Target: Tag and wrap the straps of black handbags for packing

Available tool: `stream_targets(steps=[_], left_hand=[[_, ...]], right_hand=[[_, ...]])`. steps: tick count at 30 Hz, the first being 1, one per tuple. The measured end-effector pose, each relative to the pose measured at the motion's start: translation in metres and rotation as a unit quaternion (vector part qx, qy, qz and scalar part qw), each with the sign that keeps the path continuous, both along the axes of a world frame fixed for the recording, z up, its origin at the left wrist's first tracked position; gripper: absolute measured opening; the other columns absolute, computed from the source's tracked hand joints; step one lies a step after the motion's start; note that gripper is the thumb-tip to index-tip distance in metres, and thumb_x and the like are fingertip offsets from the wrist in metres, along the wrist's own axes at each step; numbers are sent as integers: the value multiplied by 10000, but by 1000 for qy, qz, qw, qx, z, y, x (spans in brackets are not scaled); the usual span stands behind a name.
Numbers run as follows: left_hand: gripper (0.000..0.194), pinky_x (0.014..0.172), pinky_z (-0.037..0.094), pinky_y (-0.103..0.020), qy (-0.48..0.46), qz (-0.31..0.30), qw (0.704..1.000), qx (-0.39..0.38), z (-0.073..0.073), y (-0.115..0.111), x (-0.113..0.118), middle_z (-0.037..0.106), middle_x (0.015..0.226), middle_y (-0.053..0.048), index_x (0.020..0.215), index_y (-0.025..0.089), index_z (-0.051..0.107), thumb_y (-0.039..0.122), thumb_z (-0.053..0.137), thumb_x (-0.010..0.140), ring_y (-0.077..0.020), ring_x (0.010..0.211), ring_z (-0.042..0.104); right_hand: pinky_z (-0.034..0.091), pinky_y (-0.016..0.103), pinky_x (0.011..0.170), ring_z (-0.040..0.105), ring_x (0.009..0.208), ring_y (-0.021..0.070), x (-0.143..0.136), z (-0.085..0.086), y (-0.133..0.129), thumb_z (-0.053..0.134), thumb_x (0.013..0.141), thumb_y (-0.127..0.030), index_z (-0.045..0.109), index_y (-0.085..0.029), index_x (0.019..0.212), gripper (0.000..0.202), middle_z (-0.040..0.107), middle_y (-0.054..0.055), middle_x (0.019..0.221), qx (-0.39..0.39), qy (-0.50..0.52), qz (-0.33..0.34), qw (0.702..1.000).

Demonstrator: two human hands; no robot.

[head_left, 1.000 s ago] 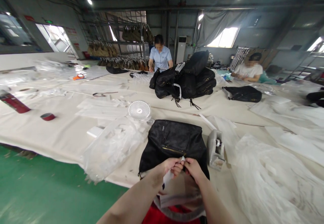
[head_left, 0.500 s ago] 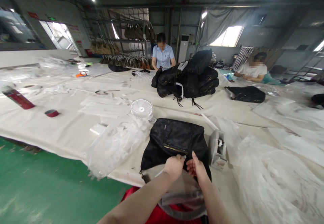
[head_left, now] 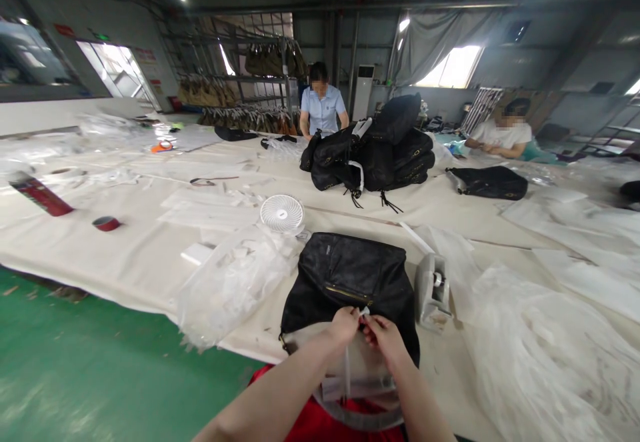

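A black bag (head_left: 357, 269) with a gold zipper lies at the table's near edge, its wrapped handle (head_left: 360, 419) toward me. Over the bag's near part, my left hand (head_left: 347, 322) is closed in a pinch on a small white piece (head_left: 365, 311). Right beside it, my right hand (head_left: 383, 332) has its fingers pressed together at the same white piece. The fingertips of both hands nearly touch. What else lies between the fingers is too small to tell.
A tape dispenser (head_left: 433, 292) stands right of the bag, a white fan (head_left: 282, 213) behind it. Clear plastic (head_left: 235, 282) lies left, more plastic (head_left: 540, 355) right. Black bags (head_left: 375, 152) are piled farther back. Two people work across the table.
My right hand has moved left to meet my left hand, and its spread fingers have closed at the white piece. The view has shifted slightly.
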State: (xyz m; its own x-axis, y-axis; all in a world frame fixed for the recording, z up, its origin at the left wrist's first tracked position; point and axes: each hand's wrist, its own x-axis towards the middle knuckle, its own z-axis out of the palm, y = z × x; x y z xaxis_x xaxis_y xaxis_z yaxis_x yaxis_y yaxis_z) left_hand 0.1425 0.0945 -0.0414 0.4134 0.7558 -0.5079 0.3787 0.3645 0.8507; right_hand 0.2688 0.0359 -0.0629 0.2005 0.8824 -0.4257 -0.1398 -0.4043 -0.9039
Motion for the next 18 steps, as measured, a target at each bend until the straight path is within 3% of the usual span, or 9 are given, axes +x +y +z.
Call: stream_targets(steps=[4,6,8,10,13,15,18], left_hand=[[192,452,240,-219,-99,-74,983,-139,12,8,-11,292,552,69,672,173,468,161,448,863,-63,419,198],[176,435,201,-201,-203,-77,949,-230,17,8,-17,268,544,75,678,165,475,173,485,853,-50,414,152],[180,423,181,-197,-299,-54,896,-323,20,4,-18,276,533,72,690,162,485,212,511,861,-49,407,149],[193,413,185,-200,-311,-41,867,-386,19,-2,-16,326,523,57,693,156,509,248,516,863,-55,399,201],[344,438,284,-219,-228,-47,886,-401,11,-11,-14,486,581,-15,711,132,574,376,426,902,-100,461,410],[497,514,378,-249,-185,-40,914,-360,3,-17,-21,575,669,-63,750,119,614,480,324,932,-145,568,525],[611,617,430,-281,-156,-18,942,-297,-10,-24,-44,605,703,-65,780,117,632,560,245,945,-150,611,550]], right_hand=[[410,247,505,576,560,152,1,4,2,672,673,-623,690,-176,760,456,646,9,593,-20,-1,6,1000],[480,270,603,647,718,194,0,11,3,672,689,-614,716,-168,867,483,712,48,730,-18,50,19,998],[516,293,770,658,934,223,-1,18,5,704,688,-568,721,-165,961,488,736,85,951,11,138,35,990],[507,303,877,629,1054,234,-3,21,6,740,673,-521,723,-168,982,469,717,97,1067,34,194,27,980],[540,321,841,639,1036,245,-6,17,9,759,661,-500,723,-194,922,404,723,91,1040,30,192,-48,980],[559,327,803,660,974,241,-7,11,12,769,659,-475,713,-198,873,354,726,89,1013,22,189,-93,977],[575,301,724,681,793,201,-9,4,17,804,641,-407,698,-178,802,299,732,73,866,-7,208,-135,969]])
